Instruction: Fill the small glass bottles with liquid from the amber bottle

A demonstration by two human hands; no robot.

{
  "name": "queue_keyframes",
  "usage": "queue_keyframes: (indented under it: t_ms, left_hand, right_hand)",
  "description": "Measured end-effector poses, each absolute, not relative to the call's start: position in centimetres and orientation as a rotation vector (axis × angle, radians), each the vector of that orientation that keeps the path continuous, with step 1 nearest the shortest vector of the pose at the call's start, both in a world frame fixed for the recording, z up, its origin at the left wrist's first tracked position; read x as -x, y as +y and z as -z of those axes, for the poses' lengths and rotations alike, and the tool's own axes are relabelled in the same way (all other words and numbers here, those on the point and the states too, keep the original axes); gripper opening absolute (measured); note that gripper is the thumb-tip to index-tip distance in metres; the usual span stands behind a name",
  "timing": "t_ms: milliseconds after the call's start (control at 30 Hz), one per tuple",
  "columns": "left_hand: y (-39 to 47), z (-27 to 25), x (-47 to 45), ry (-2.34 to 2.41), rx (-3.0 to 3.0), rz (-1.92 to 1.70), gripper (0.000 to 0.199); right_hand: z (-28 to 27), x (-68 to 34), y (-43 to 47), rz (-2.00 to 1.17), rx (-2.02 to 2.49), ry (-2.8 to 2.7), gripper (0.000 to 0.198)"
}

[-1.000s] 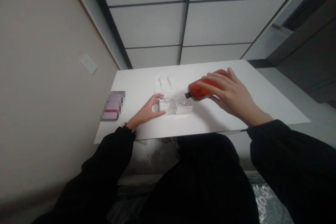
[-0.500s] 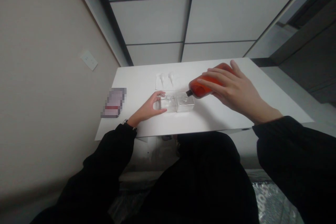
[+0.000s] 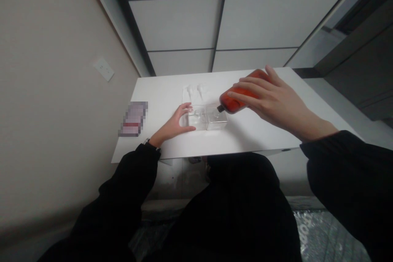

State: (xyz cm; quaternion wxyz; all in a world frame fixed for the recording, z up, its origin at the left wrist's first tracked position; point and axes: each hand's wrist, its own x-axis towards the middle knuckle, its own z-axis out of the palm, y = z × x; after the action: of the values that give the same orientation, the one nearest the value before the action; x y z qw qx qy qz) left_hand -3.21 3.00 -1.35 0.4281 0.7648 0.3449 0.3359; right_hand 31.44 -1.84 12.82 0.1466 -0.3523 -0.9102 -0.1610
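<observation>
While the right hand (image 3: 270,102) grips an orange bottle (image 3: 238,96) tipped nearly flat, fingers wrapped over its top, the bottle's dark nozzle points down-left at the clear plastic box (image 3: 207,117), hovering just above the box's right compartment. Box sits mid worktop (image 3: 260,131), split into 2 sections w/ small clear pieces inside, too faint to tell what. Left hand (image 3: 173,125) braces the box's left end, fingers curved vs. its side, thumb at the near edge. Just behind the box lies a flat clear packet (image 3: 195,92) w/ 2 small white bits. Left of the box, near the worktop's left edge, a blurred-out card (image 3: 133,119). Black sleeves on both arms
</observation>
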Motion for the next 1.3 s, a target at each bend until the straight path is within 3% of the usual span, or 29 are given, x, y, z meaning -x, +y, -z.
queue_keyframes:
  t_ms: [67,267,733,1300]
  left_hand:
    - [3.8,2.2,3.4,0.868,-1.850,-0.959,0.091]
    - [5.8,3.8,3.8,1.012,-1.750,-1.295,0.068]
    - [5.7,3.2,3.7,1.122,-1.730,-1.332,0.056]
    - [5.7,3.0,3.5,1.143,-1.764,-1.325,0.058]
  right_hand:
    - [-13.0,-31.4,-1.7,0.471,1.002,-2.638,0.065]
    - [-13.6,-31.0,-1.5,0.520,0.983,-2.702,0.070]
    - [-15.6,-29.6,-0.9,0.503,0.846,-2.780,0.066]
    - [-17.3,-26.5,-0.1,0.387,0.887,-2.915,0.034]
